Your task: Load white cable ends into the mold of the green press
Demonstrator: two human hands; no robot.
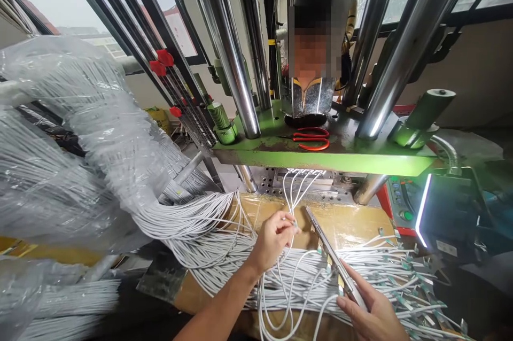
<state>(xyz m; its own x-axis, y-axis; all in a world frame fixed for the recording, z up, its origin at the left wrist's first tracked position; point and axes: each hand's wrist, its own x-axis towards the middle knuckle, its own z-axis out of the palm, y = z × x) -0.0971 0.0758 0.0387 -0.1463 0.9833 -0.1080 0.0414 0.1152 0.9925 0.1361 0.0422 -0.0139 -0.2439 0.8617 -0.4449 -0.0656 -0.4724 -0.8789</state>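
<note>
My left hand (273, 239) pinches the end of a thin white cable (289, 199) that runs up toward the mould (304, 176) under the green press plate. My right hand (371, 317) grips the near end of a long metal bar (326, 247), which slants away toward the mould and carries small connector ends along its side. Both hands hover over a spread of white cables (304, 271) lying on a brown cardboard-covered bench (360, 221).
A green press plate (320, 156) with chrome columns (230, 47) stands straight ahead; red-handled scissors (315, 139) lie on it. A large plastic-wrapped bundle of white cables (80, 138) fills the left. A control box with a lit strip (425, 207) sits at right. A person stands behind the machine.
</note>
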